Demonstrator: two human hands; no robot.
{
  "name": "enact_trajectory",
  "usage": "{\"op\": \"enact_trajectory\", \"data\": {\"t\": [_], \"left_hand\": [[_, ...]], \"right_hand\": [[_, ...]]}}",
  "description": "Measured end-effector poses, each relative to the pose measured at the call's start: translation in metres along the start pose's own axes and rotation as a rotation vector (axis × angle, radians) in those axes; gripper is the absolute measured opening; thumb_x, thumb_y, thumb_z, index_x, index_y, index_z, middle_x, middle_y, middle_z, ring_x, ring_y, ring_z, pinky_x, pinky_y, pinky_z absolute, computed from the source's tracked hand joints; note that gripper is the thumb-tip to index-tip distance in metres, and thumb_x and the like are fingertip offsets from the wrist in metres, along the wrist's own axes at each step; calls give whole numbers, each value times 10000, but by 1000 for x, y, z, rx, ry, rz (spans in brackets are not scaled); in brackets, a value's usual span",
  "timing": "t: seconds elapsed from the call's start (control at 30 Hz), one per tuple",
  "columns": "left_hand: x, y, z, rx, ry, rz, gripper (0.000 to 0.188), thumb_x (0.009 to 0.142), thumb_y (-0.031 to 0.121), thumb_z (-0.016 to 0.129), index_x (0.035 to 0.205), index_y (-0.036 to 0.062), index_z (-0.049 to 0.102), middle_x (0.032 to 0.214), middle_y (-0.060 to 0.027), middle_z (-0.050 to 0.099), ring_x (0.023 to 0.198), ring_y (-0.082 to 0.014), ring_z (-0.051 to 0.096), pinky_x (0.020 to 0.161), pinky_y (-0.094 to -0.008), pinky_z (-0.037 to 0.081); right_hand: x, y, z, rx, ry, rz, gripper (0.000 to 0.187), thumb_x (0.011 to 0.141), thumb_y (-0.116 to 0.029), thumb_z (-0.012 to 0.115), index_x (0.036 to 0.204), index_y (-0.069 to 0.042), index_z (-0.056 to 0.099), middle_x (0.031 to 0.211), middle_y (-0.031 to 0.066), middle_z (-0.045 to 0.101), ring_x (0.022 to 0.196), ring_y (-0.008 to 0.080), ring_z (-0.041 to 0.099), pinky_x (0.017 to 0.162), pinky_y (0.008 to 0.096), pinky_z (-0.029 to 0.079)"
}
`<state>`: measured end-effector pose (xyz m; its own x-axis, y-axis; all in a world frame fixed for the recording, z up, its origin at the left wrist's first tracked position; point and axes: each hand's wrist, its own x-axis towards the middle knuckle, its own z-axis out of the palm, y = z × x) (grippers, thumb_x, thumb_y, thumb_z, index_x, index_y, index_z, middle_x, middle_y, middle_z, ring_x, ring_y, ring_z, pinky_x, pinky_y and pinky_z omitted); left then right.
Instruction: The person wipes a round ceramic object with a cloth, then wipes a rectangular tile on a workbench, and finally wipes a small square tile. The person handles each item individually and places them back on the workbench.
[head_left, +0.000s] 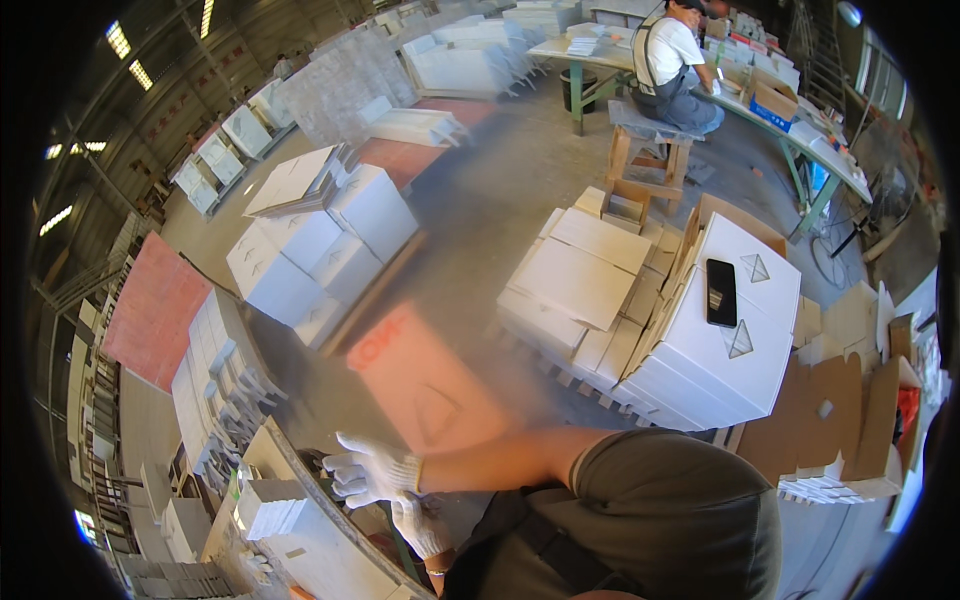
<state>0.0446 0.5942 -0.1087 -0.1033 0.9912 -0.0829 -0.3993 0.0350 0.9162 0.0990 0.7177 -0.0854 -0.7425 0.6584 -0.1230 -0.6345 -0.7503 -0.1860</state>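
Head view. "Gloved right hand (372, 470)?"
"Fingers spread, nothing visible between them."
"Gloved left (422, 527)?"
"Just below; grip can't be told."
"Pale stack (275, 518)?"
"On the bench (265, 455), beside both hands, probably for easy reach."

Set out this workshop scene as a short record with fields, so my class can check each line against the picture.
Setting: large indoor workshop
Right hand: white knit glove, fingers spread; holding nothing visible
Left hand: white knit glove, partly hidden by the right; grip unclear
Phone: dark, lying on a white carton
Co-worker: seated on a wooden stool beside a green-legged table
Front floor area: orange-red panel, edges blurred
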Motion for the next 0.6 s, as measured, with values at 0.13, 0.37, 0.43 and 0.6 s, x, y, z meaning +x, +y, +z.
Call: {"op": "enact_trajectory", "data": {"t": [0.13,0.37,0.43,0.6], "left_hand": [[2,25,17,272,-78,-35,365,1011,381,669,1002,17,647,716,-19,618,565,-94,510,539,-238,396],[-1,57,31,615,-283,-146,344,955,316,753,899,-18,696,705,-34,669,592,-105,563,566,-262,455],[-2,54,30,678,-280,-148,330,951,300,759,891,-18,695,691,-32,662,577,-102,554,555,-268,453],[0,41,20,696,-244,-315,302,981,312,727,957,14,687,713,1,614,603,-95,537,573,-257,441]], "right_hand": [[-20,-19,12,119,-133,-89,674,908,-697,638,1242,-112,636,896,-14,589,980,219,585,1116,588,326],[-31,-39,28,-180,-341,-112,960,893,-888,262,1610,-251,201,1596,105,140,1476,408,181,1179,740,59],[-29,-37,24,-302,-365,-80,1032,877,-926,197,1676,-281,94,1749,112,-8,1588,430,47,1183,749,3],[-21,-29,11,-166,-247,-92,743,972,-743,440,1226,-67,615,1332,174,584,1298,359,525,1103,592,363]]}}
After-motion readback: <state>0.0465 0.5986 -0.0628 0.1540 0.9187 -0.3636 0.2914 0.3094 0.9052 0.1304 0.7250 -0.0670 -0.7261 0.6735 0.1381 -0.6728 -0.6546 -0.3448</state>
